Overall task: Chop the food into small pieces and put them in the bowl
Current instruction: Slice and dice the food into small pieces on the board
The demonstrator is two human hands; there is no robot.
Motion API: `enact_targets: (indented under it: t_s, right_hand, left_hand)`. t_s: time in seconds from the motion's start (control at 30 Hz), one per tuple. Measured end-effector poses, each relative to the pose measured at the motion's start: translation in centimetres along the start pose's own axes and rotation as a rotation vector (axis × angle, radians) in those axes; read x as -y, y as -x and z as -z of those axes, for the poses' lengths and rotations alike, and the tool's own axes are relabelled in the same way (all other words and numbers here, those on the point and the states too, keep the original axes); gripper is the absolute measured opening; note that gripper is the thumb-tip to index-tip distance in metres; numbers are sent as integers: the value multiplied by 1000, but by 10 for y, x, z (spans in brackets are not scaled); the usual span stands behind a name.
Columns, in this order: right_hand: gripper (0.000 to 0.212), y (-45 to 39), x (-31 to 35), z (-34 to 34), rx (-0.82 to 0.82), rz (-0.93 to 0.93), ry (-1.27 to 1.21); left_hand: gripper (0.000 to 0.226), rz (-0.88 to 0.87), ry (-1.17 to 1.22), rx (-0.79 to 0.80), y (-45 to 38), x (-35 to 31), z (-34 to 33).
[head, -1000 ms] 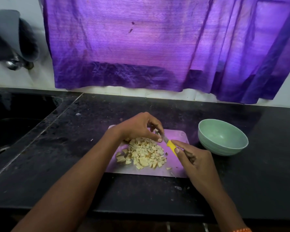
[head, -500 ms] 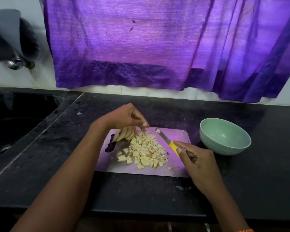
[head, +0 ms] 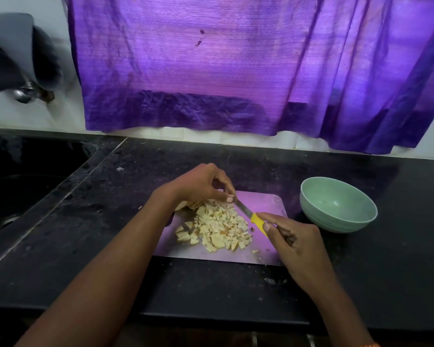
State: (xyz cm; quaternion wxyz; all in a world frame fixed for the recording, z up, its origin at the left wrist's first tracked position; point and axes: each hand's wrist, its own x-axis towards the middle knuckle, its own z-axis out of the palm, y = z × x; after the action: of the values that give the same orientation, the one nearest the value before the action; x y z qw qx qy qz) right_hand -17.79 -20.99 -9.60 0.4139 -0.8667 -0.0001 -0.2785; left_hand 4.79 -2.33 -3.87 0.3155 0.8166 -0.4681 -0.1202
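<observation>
A pile of small pale food pieces (head: 221,226) lies on the cutting board (head: 268,204). My right hand (head: 296,244) grips the yellow handle of a knife (head: 257,221), whose blade points up-left over the pile. My left hand (head: 201,186) hovers at the pile's far edge, fingers curled, with thumb and fingertips pinching the blade near its tip. A few larger uncut slices (head: 187,204) show under that hand. The green bowl (head: 311,214) stands right of the board with no food seen inside.
The board lies on a black stone counter (head: 361,271) whose front edge is close to me. A dark sink (head: 23,186) is at the left with a tap above. A purple curtain (head: 236,71) hangs behind the counter.
My left hand has moved from above the uncut slices back right to the knife's blade tip. The right hand and knife have barely shifted.
</observation>
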Motion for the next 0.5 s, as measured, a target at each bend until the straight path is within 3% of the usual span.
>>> enact_targets:
  t_s: [0.2,0.5]
  right_hand:
    - [26,-1,-4,0,-18,-23,-1]
    - [25,1,1,1,-3,-35,-24]
  left_hand:
    - [17,57,-45,-102,5,7,17]
    - [6,-17,32,-33,4,-3,4]
